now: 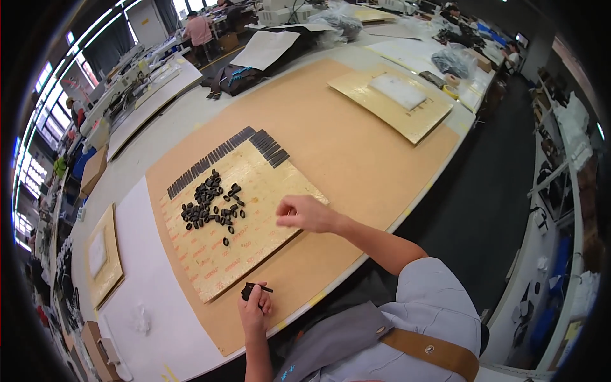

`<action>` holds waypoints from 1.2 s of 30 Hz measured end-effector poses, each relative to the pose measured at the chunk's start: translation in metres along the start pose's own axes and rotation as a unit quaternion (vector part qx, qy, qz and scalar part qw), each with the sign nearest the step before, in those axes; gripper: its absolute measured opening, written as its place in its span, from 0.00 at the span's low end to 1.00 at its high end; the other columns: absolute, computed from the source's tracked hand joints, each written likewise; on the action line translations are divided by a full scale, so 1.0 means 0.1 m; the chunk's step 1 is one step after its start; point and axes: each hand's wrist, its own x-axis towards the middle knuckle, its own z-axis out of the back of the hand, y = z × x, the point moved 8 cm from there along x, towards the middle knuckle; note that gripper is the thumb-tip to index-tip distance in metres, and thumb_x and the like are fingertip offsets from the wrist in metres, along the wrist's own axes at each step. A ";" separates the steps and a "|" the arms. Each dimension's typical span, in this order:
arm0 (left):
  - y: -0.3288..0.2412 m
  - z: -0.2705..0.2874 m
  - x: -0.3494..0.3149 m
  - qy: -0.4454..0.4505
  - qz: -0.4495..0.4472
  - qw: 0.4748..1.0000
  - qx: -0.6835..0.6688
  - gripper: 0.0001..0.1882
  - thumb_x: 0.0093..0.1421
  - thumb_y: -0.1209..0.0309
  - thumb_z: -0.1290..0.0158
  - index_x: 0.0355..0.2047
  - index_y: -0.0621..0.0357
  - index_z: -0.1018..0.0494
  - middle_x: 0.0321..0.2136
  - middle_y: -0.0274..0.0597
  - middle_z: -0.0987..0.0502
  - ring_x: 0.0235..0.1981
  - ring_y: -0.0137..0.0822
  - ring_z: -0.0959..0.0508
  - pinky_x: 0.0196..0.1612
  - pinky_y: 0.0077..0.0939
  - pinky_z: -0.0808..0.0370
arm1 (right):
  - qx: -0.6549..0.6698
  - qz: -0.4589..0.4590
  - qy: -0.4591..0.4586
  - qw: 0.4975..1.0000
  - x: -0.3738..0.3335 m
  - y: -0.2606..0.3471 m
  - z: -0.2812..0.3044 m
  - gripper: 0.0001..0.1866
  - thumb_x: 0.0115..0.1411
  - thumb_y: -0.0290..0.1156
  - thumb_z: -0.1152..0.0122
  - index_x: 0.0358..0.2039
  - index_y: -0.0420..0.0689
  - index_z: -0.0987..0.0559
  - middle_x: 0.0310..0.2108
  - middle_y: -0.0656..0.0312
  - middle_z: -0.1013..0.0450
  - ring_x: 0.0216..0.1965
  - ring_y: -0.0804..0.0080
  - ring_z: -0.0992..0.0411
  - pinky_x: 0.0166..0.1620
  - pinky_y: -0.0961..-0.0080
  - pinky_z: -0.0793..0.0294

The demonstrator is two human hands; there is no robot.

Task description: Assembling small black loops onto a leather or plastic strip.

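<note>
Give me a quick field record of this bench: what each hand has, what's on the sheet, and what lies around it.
Left hand: holds a small black piece over the near edge of the brown board
Right hand: fingers pinched, at the right edge of the yellow sheet; whether it grips anything cannot be told
Loose pieces: black, piled on the sheet's middle
Strips: black, rowed along the sheet's far edge
Second yellow sheet: far right on the board, white pad on it
</note>
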 end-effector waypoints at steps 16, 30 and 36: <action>-0.01 -0.34 0.17 -0.022 -0.037 0.998 -0.048 0.12 0.64 0.70 0.55 0.40 0.66 0.28 0.16 0.27 0.38 0.15 0.18 0.39 0.18 0.14 0.43 | 0.292 -0.135 0.091 0.943 -0.55 -0.31 -1.04 0.07 0.58 0.24 0.45 0.36 0.36 0.27 0.26 0.65 0.29 0.25 0.84 0.31 0.28 0.86 0.29; -0.76 1.75 -0.04 -0.353 -0.017 0.841 0.410 0.17 0.59 0.63 0.51 0.20 0.64 0.35 0.14 0.31 0.38 0.17 0.24 0.41 0.21 0.23 0.41 | -0.034 -0.174 -0.229 0.957 -0.18 -0.98 0.61 0.06 0.53 0.28 0.43 0.27 0.38 0.26 0.17 0.68 0.33 0.15 0.85 0.38 0.18 0.84 0.40; -0.72 1.71 0.00 -0.311 0.008 0.870 0.383 0.16 0.59 0.64 0.51 0.19 0.61 0.36 0.12 0.28 0.41 0.14 0.21 0.43 0.18 0.23 0.44 | -0.043 -0.194 -0.227 0.953 -0.20 -0.97 0.69 0.08 0.54 0.30 0.42 0.27 0.37 0.26 0.19 0.67 0.32 0.14 0.84 0.38 0.17 0.85 0.38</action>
